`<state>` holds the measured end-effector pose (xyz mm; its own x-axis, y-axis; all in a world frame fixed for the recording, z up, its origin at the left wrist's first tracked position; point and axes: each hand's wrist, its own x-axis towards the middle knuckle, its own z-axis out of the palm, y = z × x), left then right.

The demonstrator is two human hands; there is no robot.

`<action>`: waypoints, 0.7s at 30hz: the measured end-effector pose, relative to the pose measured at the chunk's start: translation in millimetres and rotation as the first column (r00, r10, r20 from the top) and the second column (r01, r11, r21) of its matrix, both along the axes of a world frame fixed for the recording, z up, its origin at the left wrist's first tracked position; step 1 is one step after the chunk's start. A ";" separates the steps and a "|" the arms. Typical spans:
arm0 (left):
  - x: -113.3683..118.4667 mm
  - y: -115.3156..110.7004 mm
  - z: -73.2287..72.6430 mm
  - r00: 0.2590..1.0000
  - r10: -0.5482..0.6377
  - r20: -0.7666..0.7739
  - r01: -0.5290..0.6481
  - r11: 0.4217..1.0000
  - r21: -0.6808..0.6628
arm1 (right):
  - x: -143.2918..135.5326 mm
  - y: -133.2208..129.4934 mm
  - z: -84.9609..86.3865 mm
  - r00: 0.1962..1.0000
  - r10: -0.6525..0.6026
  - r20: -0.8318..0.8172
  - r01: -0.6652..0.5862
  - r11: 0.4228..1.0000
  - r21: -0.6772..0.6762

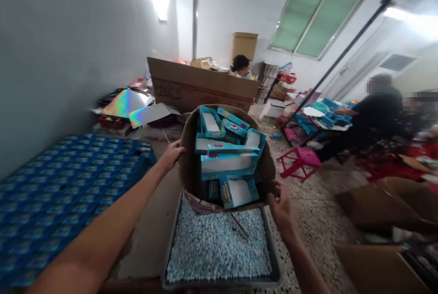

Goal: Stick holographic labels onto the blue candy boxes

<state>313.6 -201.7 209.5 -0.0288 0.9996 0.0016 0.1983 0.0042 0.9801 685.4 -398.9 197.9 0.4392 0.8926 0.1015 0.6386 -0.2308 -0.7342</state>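
Both sides caught: left grip and right grip clasp opposite edges of the carton, above the pellet tray's far end! Seemingly light load; 2-sided support should stop soft cardboard buckling.

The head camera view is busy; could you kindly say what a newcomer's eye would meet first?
Probably the cardboard box of turquoise cartons at the centre, held by the left hand and right hand. Below it is a grey tray of pale blue pellets, while rows of blue items fill the lower left and a pink stool stands right.
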 end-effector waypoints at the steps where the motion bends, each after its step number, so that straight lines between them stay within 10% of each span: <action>1: 16.4 20.4 -3.2 1.000 -0.017 0.007 0.017 1.000 -0.018 | -2.9 5.5 0.1 0.997 0.017 0.082 -0.010 0.996 -0.087; 4: 46.0 53.3 -16.2 0.997 0.039 -0.072 -0.040 0.999 -0.004 | -15.5 22.5 10.8 0.923 0.127 0.364 0.018 0.929 -0.370; 8: 48.4 37.4 -18.5 0.962 0.233 -0.139 -0.195 0.950 0.246 | -27.9 50.8 29.8 0.852 0.125 0.509 0.120 0.899 -0.421; 10: 52.2 18.8 -7.1 0.946 0.205 -0.251 -0.052 0.860 0.507 | -31.8 65.8 33.5 0.844 0.087 0.530 0.149 0.910 -0.386; 12: 64.7 7.3 9.9 0.857 0.039 -0.514 0.337 0.713 0.616 | -36.3 76.7 35.9 0.828 0.103 0.551 0.139 0.915 -0.380; 15: 95.7 17.4 36.0 0.538 -0.155 -0.829 0.718 0.600 0.353 | -49.1 79.1 46.5 0.799 0.115 0.591 0.172 0.897 -0.407; 18: 125.3 49.3 54.8 0.321 -0.297 -0.899 0.717 0.697 0.026 | -75.3 68.0 64.7 0.760 0.063 0.647 0.198 0.926 -0.323; 21: 136.0 73.8 74.0 0.226 -0.378 -0.898 0.734 0.672 -0.098 | -113.3 59.5 70.4 0.846 0.203 0.494 -0.055 0.953 -0.296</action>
